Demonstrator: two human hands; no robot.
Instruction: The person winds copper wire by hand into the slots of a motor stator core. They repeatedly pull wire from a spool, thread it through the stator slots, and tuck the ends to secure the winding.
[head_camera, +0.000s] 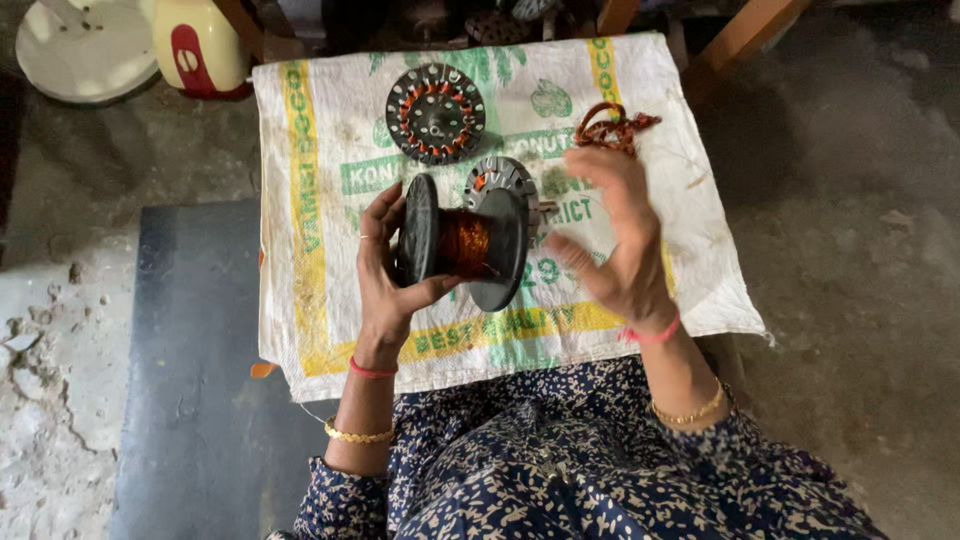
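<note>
On the woven sack (330, 200) covering the counter I see a round stator (435, 113) at the far side, a second stator (500, 180) partly hidden behind the spool, and a tangle of copper wire (610, 125). My left hand (385, 270) grips the black spool of copper wire (462, 243), fingers closed round one flange. My right hand (615, 245) hovers just beside it, fingers spread, holding nothing. Concrete floor (850, 200) around.

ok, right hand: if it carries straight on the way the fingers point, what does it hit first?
The right hand is open, fingers aimed left toward the black spool of copper wire that the left hand holds. Its near flange is probably first contact; depth is unclear, so it could pass just above.
</note>
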